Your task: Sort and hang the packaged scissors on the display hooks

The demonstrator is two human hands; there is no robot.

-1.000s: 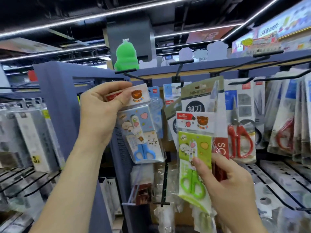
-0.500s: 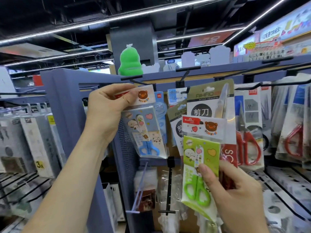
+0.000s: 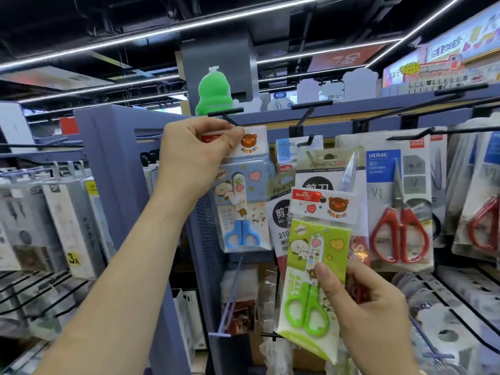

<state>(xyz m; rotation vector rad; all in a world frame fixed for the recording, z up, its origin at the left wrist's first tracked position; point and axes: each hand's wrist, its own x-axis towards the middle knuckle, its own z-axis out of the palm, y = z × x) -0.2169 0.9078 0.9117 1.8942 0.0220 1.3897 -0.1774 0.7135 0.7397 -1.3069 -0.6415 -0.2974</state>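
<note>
Left hand fingers pinch the blue pack under the 11 o'clock hook, right hand grips the green pack; we expect a drop if its hole misses.

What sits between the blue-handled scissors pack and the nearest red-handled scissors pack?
Head view: grey office-scissors packs hang there, and the right hand holds a green-handled scissors pack in front.
</note>
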